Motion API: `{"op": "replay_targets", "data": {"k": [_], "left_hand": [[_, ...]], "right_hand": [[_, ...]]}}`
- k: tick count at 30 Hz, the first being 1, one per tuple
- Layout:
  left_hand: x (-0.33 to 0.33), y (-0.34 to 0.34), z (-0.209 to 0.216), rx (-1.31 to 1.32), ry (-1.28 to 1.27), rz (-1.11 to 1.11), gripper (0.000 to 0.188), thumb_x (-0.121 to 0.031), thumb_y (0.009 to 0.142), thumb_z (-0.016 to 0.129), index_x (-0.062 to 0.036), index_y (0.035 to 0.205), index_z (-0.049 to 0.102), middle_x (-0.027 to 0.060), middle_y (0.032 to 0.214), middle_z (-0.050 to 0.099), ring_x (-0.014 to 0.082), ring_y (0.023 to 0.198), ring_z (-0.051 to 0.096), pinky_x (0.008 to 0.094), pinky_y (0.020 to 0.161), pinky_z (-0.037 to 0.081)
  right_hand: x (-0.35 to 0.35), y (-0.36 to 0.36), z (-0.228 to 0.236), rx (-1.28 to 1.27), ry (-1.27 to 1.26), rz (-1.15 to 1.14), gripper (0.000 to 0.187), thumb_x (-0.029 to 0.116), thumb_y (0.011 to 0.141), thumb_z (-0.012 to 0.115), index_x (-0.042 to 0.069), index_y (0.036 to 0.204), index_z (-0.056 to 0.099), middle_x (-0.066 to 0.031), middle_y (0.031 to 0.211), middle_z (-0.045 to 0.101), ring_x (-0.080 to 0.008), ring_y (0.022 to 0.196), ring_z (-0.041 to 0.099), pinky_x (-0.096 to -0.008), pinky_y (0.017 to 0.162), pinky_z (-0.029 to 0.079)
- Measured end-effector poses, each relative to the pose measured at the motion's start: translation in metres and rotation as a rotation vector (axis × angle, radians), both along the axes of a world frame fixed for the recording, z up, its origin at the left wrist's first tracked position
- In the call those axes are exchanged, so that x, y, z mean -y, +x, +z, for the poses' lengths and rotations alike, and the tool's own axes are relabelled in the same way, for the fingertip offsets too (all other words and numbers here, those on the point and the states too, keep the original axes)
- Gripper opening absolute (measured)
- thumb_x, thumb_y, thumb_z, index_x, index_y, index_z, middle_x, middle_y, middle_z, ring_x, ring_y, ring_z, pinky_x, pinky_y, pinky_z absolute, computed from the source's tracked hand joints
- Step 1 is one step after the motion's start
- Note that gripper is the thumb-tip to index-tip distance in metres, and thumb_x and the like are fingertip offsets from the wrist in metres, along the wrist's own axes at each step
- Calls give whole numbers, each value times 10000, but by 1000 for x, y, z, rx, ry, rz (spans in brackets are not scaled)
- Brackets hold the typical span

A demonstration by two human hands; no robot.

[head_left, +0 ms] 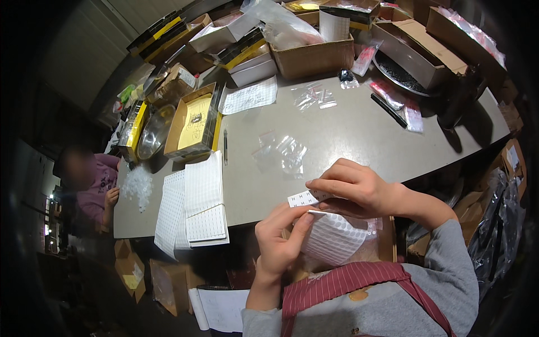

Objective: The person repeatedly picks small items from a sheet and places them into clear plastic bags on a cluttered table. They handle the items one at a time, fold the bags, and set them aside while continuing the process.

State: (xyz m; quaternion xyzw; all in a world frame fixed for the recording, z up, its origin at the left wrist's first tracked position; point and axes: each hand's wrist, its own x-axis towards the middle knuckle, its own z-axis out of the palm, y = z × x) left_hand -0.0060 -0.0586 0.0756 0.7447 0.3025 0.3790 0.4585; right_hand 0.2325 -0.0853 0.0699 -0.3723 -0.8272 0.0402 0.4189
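Observation:
Near the table's front edge my left hand (281,236) pinches a white sheet of round stickers (336,238) between thumb and fingers. The sheet hangs down in a curve toward my apron. My right hand (359,188) is closed with bent fingers on a white strip with small dark marks (301,199), just above the left hand. I cannot tell whether strip and sheet are one folded piece. Small clear plastic bags (289,154) lie on the table beyond my hands.
White printed sheets (205,196) overhang the table edge at left. A pen (225,147), an open box with yellow paper (196,118), clear pellets (137,185) and a black marker (388,110) lie around. Boxes line the back. Another person (95,191) sits at far left.

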Motion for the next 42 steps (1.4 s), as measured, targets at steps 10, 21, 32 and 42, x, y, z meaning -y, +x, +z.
{"op": "replay_targets", "data": {"k": [10, 21, 32, 42], "left_hand": [[-4, 2, -3, 66, 230, -45, 192, 44, 848, 731, 13, 1029, 787, 176, 1014, 768, 262, 893, 744, 324, 792, 561], [-13, -3, 1, 34, 241, -2, 174, 54, 846, 738, 5, 1000, 802, 174, 1102, 754, 237, 969, 728, 316, 812, 573], [-12, -2, -3, 145, 101, -14, 186, 76, 846, 726, 25, 1010, 797, 171, 1052, 761, 238, 952, 732, 318, 829, 572], [-8, -1, -15, 146, 27, 150, 136, 33, 890, 710, 76, 1002, 774, 149, 955, 752, 191, 876, 692, 284, 799, 519]], "right_hand": [[-1, 5, -11, -57, 69, 80, 282, 137, 873, 824, -8, 1100, 740, -83, 838, 693, -216, 685, 658, -342, 590, 516], [-1, 8, -8, -106, -114, 110, 256, 48, 813, 773, 23, 1063, 723, -121, 890, 693, -292, 777, 685, -384, 682, 553], [1, 12, -12, -190, -319, 145, 198, 50, 858, 756, 18, 1053, 745, -125, 968, 735, -279, 838, 710, -370, 724, 570], [6, 17, -11, -260, -565, 39, 183, 82, 910, 711, -1, 1071, 739, -137, 975, 746, -287, 788, 722, -353, 734, 578]]}}
